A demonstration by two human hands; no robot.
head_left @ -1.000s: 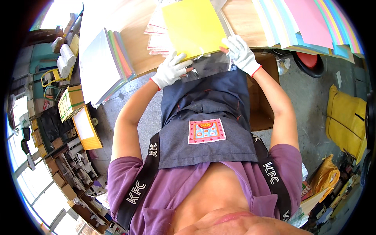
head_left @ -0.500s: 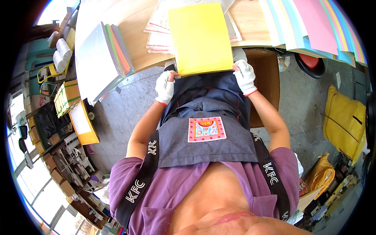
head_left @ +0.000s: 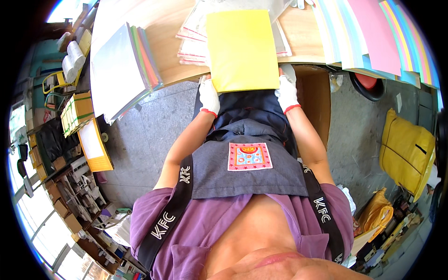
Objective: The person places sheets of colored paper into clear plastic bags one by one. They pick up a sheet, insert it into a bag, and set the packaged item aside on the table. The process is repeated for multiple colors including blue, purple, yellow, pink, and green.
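A stack of yellow paper (head_left: pixel 242 51) lies over the near edge of the wooden table, its lower end overhanging above my lap. My left hand (head_left: pixel 209 96), in a white fingerless-tipped work glove with a red cuff, holds the stack's left side near the lower corner. On the opposite side my right hand (head_left: pixel 287 92), gloved alike, grips the right edge. Both hands are closed on the paper, and their fingers are partly hidden beside and under it. Beneath the stack, clear plastic bags (head_left: pixel 192 51) with red edge strips are spread on the table.
Left on the table (head_left: pixel 161 44) lies a pile of coloured paper packs (head_left: pixel 116 70). Fanned stacks of coloured paper (head_left: pixel 373 32) cover the right side. Under the table edge stands an open cardboard box (head_left: pixel 315 102); a red-topped black stool (head_left: pixel 367 84) and a yellow sack (head_left: pixel 406 151) are further right.
Both hands have slid from the lower corners up along the sides of the yellow stack, their wrists closer together. The stack's lower edge sits more level.
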